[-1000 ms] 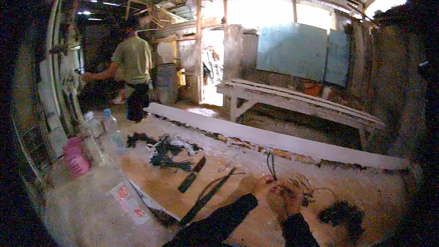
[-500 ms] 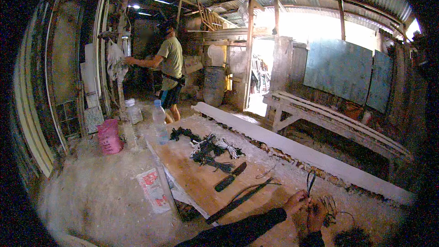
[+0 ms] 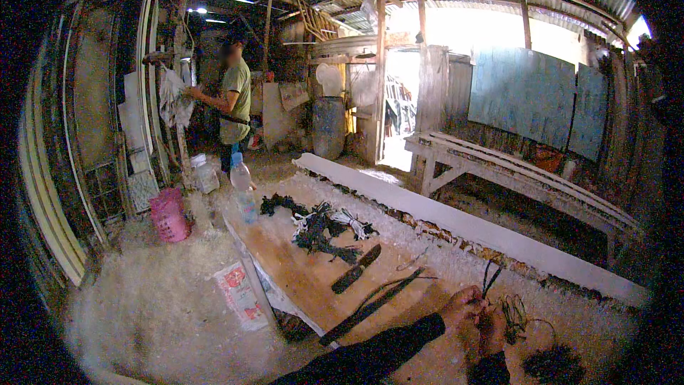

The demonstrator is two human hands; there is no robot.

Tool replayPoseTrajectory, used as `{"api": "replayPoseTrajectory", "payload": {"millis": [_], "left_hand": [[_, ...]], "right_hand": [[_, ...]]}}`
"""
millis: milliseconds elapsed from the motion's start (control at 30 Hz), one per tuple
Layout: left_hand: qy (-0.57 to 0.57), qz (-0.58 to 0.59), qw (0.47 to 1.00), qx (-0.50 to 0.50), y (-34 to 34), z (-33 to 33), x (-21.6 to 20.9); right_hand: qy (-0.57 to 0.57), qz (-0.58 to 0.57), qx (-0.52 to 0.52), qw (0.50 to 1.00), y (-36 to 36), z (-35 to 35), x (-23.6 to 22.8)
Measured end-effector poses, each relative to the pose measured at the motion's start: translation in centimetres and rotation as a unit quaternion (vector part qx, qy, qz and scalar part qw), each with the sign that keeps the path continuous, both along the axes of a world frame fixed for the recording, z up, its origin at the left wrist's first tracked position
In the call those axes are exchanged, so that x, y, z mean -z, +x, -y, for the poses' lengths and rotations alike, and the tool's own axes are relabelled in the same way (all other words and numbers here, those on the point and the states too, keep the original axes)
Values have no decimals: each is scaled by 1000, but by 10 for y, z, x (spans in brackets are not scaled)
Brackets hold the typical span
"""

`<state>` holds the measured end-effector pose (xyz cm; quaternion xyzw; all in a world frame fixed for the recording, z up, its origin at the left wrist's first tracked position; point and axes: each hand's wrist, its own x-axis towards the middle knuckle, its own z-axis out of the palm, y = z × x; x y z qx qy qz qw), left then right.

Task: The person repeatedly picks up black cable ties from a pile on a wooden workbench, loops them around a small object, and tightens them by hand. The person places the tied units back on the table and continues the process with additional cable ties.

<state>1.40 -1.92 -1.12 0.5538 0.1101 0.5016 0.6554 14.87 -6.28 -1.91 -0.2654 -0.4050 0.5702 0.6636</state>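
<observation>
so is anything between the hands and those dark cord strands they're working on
Nothing visible is. The left hand and right hand are both already on the dark cord strands, which stick up from between them. The knife and the long dark stick lie off to their left on the board, apart from them.

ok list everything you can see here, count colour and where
strands: a few, dark, sticking up from the hands
board: one, brown, flat on the floor
knife: one, dark, on the board
long blade: one, dark, across the board's near end
cord pile: one, black and white, far end of the board
bottle: one, clear with blue cap, at the board's far corner
bucket: one, pink, floor at left
packet: one, white and red, left of the board
plank: one, white, beyond the board
bench: one, pale wood, right
person: one, green shirt, standing at back left
left hand: on the strands
right hand: on the strands
</observation>
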Motion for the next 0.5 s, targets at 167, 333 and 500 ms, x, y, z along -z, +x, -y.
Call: {"api": "replayPoseTrajectory", "payload": {"millis": [167, 333, 500], "left_hand": [[-12, 33, 998, 55, 4, -23, 24], [48, 6, 997, -57, 12, -28, 35], [1, -74, 997, 7, 8, -27, 31]], "right_hand": [[-42, -1, 14, 999, -2, 4, -1], [-41, -7, 18, 999, 3, -12, 11], [2, -94, -16, 995, -2, -3, 6]]}}
